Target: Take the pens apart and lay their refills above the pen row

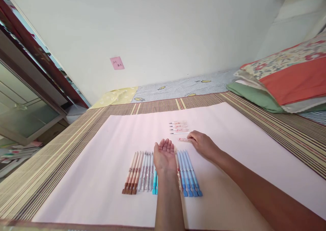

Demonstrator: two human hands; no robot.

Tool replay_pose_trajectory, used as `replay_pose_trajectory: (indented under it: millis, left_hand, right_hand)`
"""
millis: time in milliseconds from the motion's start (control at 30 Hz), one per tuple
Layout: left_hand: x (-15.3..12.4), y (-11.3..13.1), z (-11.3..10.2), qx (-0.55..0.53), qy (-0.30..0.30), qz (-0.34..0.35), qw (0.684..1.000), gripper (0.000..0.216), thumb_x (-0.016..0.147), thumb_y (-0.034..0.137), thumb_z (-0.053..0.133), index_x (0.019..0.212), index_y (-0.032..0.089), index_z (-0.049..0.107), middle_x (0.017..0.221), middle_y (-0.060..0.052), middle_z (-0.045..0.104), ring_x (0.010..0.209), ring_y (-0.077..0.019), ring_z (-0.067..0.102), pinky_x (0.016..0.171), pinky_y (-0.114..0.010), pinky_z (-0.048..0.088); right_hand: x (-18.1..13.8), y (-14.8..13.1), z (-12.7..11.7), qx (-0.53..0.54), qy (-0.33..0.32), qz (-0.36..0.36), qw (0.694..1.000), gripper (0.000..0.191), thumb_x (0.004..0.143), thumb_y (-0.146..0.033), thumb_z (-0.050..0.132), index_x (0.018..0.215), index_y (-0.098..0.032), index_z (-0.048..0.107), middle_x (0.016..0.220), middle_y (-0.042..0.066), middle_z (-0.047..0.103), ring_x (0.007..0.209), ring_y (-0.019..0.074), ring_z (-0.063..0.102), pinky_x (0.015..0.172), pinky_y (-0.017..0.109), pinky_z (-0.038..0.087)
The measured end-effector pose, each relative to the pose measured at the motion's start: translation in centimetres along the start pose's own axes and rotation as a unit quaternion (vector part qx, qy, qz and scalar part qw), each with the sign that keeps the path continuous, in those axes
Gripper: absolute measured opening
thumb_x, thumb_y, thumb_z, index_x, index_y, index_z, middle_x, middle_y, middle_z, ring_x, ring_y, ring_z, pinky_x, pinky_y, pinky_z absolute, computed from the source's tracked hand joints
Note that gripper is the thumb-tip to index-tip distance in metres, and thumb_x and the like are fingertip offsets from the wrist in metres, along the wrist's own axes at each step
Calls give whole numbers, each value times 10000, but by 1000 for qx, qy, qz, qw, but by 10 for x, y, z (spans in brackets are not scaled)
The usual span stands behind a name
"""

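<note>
My left hand [165, 155] rests palm up and open over the middle of a row of pens, holding nothing. Brown pens [132, 174], clear white pens [146, 171], a turquoise pen [154, 184] and blue pens [188, 174] lie side by side on a pale pink sheet [102, 170]. My right hand [202, 144] lies further back, its fingers closed on a small pink-patterned pen [183, 140] that touches the sheet. Just beyond it lie three similar pink-patterned pens [179, 127] in a short stack of rows.
The pink sheet covers a striped woven mat [46, 163] on a bed. Folded bedding and a pillow [287, 78] sit at the right. A white wall with a pink note [117, 63] is behind. A window frame [28, 98] stands at the left.
</note>
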State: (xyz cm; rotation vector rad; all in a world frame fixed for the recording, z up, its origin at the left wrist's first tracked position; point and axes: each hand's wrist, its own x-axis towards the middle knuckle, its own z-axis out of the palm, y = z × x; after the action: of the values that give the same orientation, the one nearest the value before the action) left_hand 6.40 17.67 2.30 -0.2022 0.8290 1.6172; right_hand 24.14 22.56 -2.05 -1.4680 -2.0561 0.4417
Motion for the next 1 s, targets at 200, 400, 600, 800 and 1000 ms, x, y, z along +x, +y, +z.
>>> replay_pose_trajectory:
  millis: [200, 400, 600, 800, 1000]
  left_hand:
    - [-1, 0, 1, 2, 1, -8, 1000, 308, 1005, 298, 462, 808, 141, 639, 850, -81, 648, 710, -127, 647, 634, -211, 516]
    - [-2, -3, 1, 11, -7, -22, 1000, 272, 991, 255, 474, 808, 133, 635, 837, -79, 645, 690, -125, 643, 606, -204, 506]
    - [1, -5, -1, 14, -9, -34, 999, 263, 985, 243, 482, 805, 126, 634, 820, -77, 642, 675, -123, 638, 586, -199, 500]
    - [2, -6, -1, 20, -9, -34, 999, 245, 969, 226, 491, 795, 129, 634, 818, -82, 642, 673, -126, 635, 573, -195, 492]
    - [2, -7, 0, 17, -15, -37, 999, 232, 961, 208, 497, 790, 126, 632, 806, -78, 641, 668, -123, 633, 570, -191, 489]
  right_hand:
    - [27, 14, 11, -66, 11, 5, 998, 163, 950, -190, 508, 842, -197, 630, 947, 50, 635, 821, 167, 591, 713, 270, 385]
    - [32, 18, 19, -80, 21, 9, 997, 168, 964, -171, 502, 853, -201, 625, 958, 39, 611, 818, 158, 575, 702, 262, 373]
    - [33, 18, 21, -79, 40, -2, 996, 153, 968, -176, 501, 873, -203, 618, 959, 36, 606, 808, 156, 575, 698, 263, 381]
    - [34, 20, 23, -69, 70, 2, 995, 133, 950, -157, 505, 947, -198, 631, 995, 43, 614, 843, 164, 588, 730, 274, 408]
    - [37, 22, 25, -71, 79, 3, 994, 112, 939, -163, 518, 926, -200, 622, 1020, 49, 613, 852, 167, 594, 730, 270, 409]
